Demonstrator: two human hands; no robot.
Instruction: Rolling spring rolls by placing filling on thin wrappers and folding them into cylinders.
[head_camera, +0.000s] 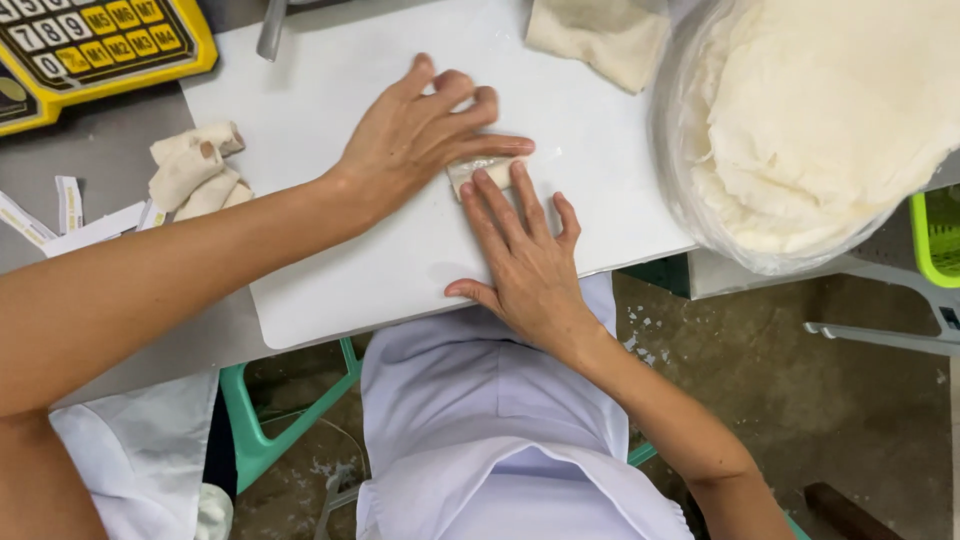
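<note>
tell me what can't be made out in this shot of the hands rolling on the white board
- Roll, head view: mostly covered by the left hand and right hand; its filling and length are hidden.
- Stack of wrappers: cut off by the top and right edges, count unclear.
- Yellow scale: cropped at the top left corner.
- Metal tool: only its end shows at the top edge.

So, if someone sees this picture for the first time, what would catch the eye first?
Probably the two hands in the middle: the left hand and right hand press flat on a small pale roll on the white board. Next, the large bag of thin white wrappers fills the upper right corner. At upper left, finished rolls lie below a yellow scale.
</note>
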